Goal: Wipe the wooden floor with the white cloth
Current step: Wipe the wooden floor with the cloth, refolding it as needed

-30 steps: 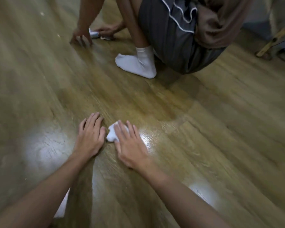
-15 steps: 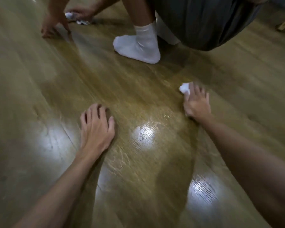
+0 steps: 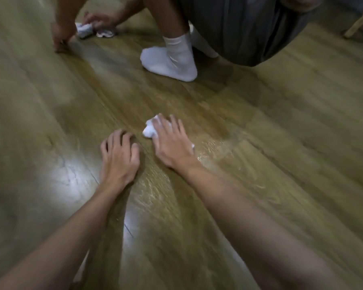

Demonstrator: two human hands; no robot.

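**Head view: right hand presses a white cloth to the wooden floor**

Head camera, looking down: two bare forearms reach forward from the bottom edge over the wooden floor (image 3: 270, 114), whose glossy planks carry bright patches of reflected light near the left wrist and between the arms.

The left hand (image 3: 118, 158) is planted on the floor, its fingers (image 3: 113, 139) bent and spread with the tips pressing the boards; it holds nothing.

Just beside it, slightly farther out, the right hand (image 3: 172, 143) lies palm down on the white cloth (image 3: 150, 128). Its fingers are nearly straight and laid flat over the bunched fabric, pressing it to the floor rather than curling round it. Most of the cloth is covered; a crumpled lump sticks out at the thumb side and a small white corner peeks out at the far edge of the palm. The floor to the right of this hand shows a faint wet sheen and streaks.

Farther off, another person crouches on the floor. A foot in a white sock (image 3: 170, 59) stands flat on the boards, with loose grey clothing (image 3: 239, 28) hanging above it. At the top left that person's hands are down on the floor too, one of them on a second crumpled cloth (image 3: 84, 29); motion blur hides the details there.

A wooden leg (image 3: 356, 26) of some furniture shows at the top right corner.
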